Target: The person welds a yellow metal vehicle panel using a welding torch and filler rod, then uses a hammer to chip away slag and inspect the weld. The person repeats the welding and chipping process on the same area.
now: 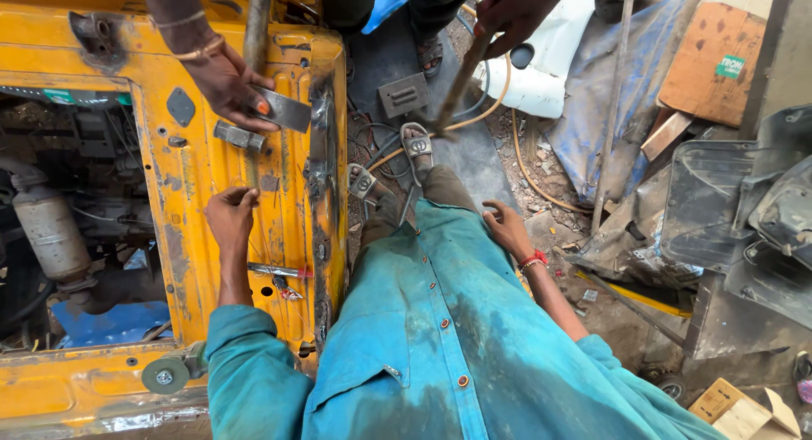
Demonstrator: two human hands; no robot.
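My left hand [230,217] is curled into a fist and presses against the worn yellow metal vehicle panel [194,165]; I see nothing in it. My right hand [507,228], with a red wristband, rests with fingers apart beside my right knee on the dark floor sheet. Above my left hand, another person's hand [227,83] with bangles holds a small grey metal plate [283,110] against the panel near a rusty vertical seam [323,169]. That person's other hand [518,13] grips a long rusty rod [457,85], its tip close to my sandalled foot [417,145].
A window-like opening [68,228] in the panel shows a grey cylinder and pipes. A yellow hose [507,127] curls over the ground. Scrap sheets, a blue tarp [609,76], a white plastic part, cardboard and dark body panels [744,211] crowd the right side.
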